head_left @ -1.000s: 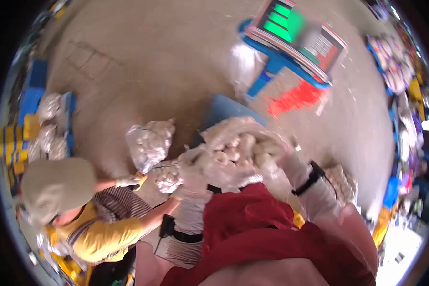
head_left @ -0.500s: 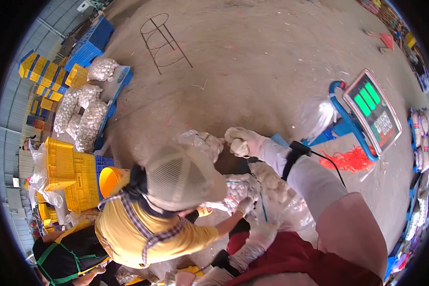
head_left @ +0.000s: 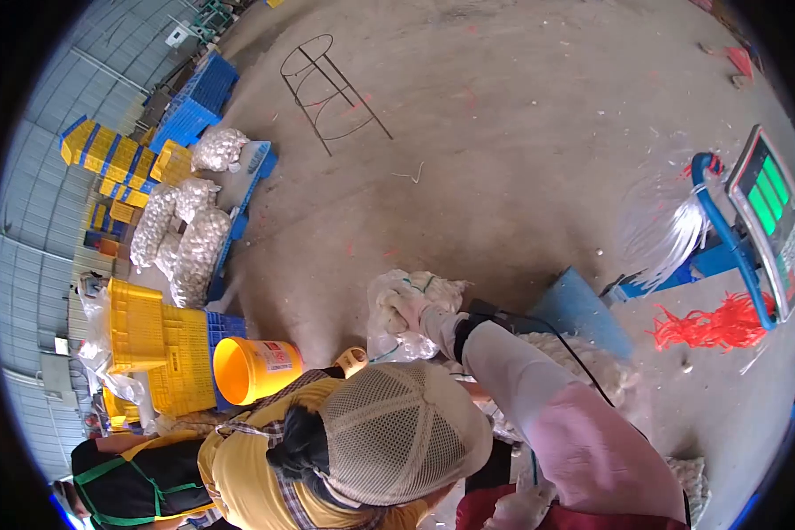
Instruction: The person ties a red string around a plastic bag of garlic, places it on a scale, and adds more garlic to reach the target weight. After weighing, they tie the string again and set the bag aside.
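Observation:
My right hand (head_left: 406, 311), in a whitish glove, reaches forward to a clear plastic bag (head_left: 389, 346) with whitish lumps in it. Its fingers curl down at the bag's mouth; what they hold is hidden. Low in the view, close to my body, is my gloved left hand (head_left: 519, 510), its fingers mostly out of sight beside the co-worker's cap. A larger bag of whitish bulbs (head_left: 596, 367) lies beyond my right forearm, partly covered by it. A co-worker in a mesh cap (head_left: 397, 433) bends in close on the left, hiding part of the work area.
An orange bucket (head_left: 283, 367) and yellow crates (head_left: 181, 375) stand at left, with filled net bags (head_left: 199, 252) on a blue pallet behind. To the right are a scale display (head_left: 764, 199), red strips (head_left: 711, 325) and a blue panel (head_left: 579, 309). A metal stand frame (head_left: 336, 93) is farther off.
My right hand, earlier around a whitish lump, has moved left to the clear bag. The co-worker's head has come lower and nearer. The view has swung, shifting the scale right.

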The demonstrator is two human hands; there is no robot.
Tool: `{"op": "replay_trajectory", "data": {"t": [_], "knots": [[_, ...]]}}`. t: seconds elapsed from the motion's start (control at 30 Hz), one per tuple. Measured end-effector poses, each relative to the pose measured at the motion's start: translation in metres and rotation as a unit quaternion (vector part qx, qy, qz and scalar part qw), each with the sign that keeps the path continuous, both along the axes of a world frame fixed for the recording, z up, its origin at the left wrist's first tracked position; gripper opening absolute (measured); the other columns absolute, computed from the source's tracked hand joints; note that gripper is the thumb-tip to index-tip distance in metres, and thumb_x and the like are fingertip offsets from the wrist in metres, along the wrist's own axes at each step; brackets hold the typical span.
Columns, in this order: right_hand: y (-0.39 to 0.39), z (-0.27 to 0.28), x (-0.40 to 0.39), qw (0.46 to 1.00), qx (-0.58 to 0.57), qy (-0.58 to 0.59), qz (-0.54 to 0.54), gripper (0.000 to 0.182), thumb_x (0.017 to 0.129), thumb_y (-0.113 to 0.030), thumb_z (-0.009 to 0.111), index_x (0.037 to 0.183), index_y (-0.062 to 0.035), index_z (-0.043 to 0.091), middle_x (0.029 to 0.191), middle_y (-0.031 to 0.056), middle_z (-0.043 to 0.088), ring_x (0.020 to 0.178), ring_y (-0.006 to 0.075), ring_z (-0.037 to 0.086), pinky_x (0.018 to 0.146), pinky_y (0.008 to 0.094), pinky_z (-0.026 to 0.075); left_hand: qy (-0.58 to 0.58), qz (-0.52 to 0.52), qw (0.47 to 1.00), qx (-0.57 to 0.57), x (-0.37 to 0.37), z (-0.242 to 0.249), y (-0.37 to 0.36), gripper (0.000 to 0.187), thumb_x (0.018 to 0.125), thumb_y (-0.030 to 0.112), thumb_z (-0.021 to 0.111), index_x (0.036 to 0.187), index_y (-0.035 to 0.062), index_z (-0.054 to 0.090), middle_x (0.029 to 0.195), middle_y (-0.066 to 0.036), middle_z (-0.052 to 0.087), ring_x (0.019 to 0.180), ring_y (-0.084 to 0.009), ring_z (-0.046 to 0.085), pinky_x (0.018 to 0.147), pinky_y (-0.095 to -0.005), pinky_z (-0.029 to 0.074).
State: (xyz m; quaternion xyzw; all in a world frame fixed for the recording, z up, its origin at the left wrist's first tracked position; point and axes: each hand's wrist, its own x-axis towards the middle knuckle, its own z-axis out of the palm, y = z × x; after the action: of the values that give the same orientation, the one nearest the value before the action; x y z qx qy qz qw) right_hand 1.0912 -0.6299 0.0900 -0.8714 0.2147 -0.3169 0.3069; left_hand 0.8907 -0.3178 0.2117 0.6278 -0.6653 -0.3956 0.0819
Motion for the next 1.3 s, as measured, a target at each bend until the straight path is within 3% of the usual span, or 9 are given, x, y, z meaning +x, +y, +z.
{"op": "replay_trajectory", "data": {"t": [0.3, 0.47, 0.73, 0.8, 0.83, 0.97, 1.07, 1.13, 1.3], "knots": [[-0.010, -0.012, -0.032, 0.937, 0.334, -0.047, 0.095, 0.034, 0.083, -0.025, 0.061, 0.111, -0.0072, 0.059, 0.093, 0.0063, 0.062, 0.083, 0.0175, 0.060, 0.068, 0.0313, 0.051, -0.085, -0.138, 0.986, -0.032, -0.023, -0.021, 0.038, 0.028, 0.086, 0.021, 0.051, 0.107, 0.0032, 0.058, 0.074, -0.011, 0.060, 0.055, -0.0241, 0.060, 0.045, -0.0410, 0.048], [-0.026, 0.099, -0.207, 0.814, 0.569, 0.010, 0.112, 0.037, 0.088, -0.027, 0.059, 0.116, -0.0037, 0.058, 0.097, 0.0063, 0.064, 0.086, 0.0144, 0.061, 0.071, 0.0311, 0.053, 0.084, 0.208, 0.971, -0.080, -0.017, 0.046, 0.000, 0.005, 0.079, 0.010, 0.061, 0.079, 0.0052, 0.063, 0.069, -0.005, 0.056, 0.058, -0.0196, 0.054, 0.049, -0.0318, 0.043], [0.138, 0.205, -0.553, 0.933, 0.115, 0.336, -0.063, 0.074, 0.072, -0.049, 0.071, 0.125, -0.0014, 0.052, 0.123, 0.0230, 0.051, 0.114, 0.0419, 0.049, 0.093, 0.0475, 0.042, 0.390, 0.396, 0.820, -0.134, -0.004, 0.072, -0.125, 0.011, 0.082, -0.002, 0.051, 0.079, 0.0055, 0.057, 0.067, 0.001, 0.051, 0.047, -0.0047, 0.041, 0.038, -0.0211, 0.028], [0.171, 0.128, -0.531, 0.895, 0.411, 0.084, -0.148, 0.064, 0.076, -0.040, 0.071, 0.125, -0.0024, 0.053, 0.121, 0.0206, 0.055, 0.116, 0.0389, 0.050, 0.097, 0.0472, 0.041, 0.416, 0.448, 0.791, -0.025, -0.016, 0.071, -0.121, 0.006, 0.088, 0.004, 0.054, 0.091, 0.0044, 0.059, 0.078, 0.000, 0.052, 0.059, -0.0086, 0.047, 0.049, -0.0220, 0.042], [0.172, 0.105, -0.504, 0.721, 0.623, -0.208, -0.220, 0.049, 0.082, -0.027, 0.069, 0.123, -0.0037, 0.055, 0.116, 0.0161, 0.061, 0.115, 0.0325, 0.053, 0.099, 0.0448, 0.040, 0.394, 0.417, 0.819, -0.020, -0.018, 0.066, -0.125, 0.007, 0.086, 0.005, 0.058, 0.093, 0.0040, 0.057, 0.078, 0.000, 0.051, 0.060, -0.0087, 0.047, 0.050, -0.0229, 0.043], [0.198, 0.118, -0.503, 0.959, 0.030, -0.056, -0.277, 0.044, 0.086, -0.020, 0.066, 0.125, -0.0030, 0.053, 0.120, 0.0168, 0.058, 0.116, 0.0269, 0.053, 0.100, 0.0420, 0.041, 0.237, 0.280, 0.930, -0.018, -0.002, 0.053, -0.099, 0.029, 0.078, 0.006, 0.070, 0.101, 0.0027, 0.052, 0.080, 0.002, 0.049, 0.067, -0.0098, 0.045, 0.057, -0.0263, 0.048], [0.209, 0.120, -0.474, 0.651, 0.461, -0.503, -0.333, 0.059, 0.077, -0.018, 0.072, 0.129, -0.0049, 0.050, 0.128, 0.0175, 0.053, 0.122, 0.0297, 0.050, 0.103, 0.0417, 0.040, 0.193, 0.275, 0.942, -0.004, 0.035, 0.062, -0.092, 0.037, 0.078, 0.003, 0.068, 0.108, 0.0025, 0.047, 0.088, -0.001, 0.048, 0.075, -0.0125, 0.046, 0.062, -0.0287, 0.049], [0.222, 0.123, -0.494, 0.813, 0.245, -0.158, -0.504, 0.071, 0.066, -0.021, 0.076, 0.130, -0.0032, 0.049, 0.128, 0.0218, 0.052, 0.124, 0.0394, 0.045, 0.105, 0.0431, 0.036, 0.186, 0.285, 0.940, -0.016, 0.047, 0.063, -0.091, 0.043, 0.078, 0.001, 0.067, 0.114, 0.0023, 0.044, 0.094, -0.002, 0.048, 0.081, -0.0142, 0.046, 0.065, -0.0303, 0.050], [0.219, 0.114, -0.533, 0.859, 0.220, -0.027, -0.461, 0.112, 0.051, -0.030, 0.082, 0.144, -0.0071, 0.025, 0.145, 0.0224, 0.027, 0.132, 0.0412, 0.031, 0.108, 0.0443, 0.032, 0.292, 0.295, 0.908, -0.053, 0.044, 0.082, -0.100, 0.056, 0.078, -0.004, 0.065, 0.127, 0.0020, 0.037, 0.108, -0.007, 0.048, 0.095, -0.0187, 0.048, 0.074, -0.0343, 0.052]]}}
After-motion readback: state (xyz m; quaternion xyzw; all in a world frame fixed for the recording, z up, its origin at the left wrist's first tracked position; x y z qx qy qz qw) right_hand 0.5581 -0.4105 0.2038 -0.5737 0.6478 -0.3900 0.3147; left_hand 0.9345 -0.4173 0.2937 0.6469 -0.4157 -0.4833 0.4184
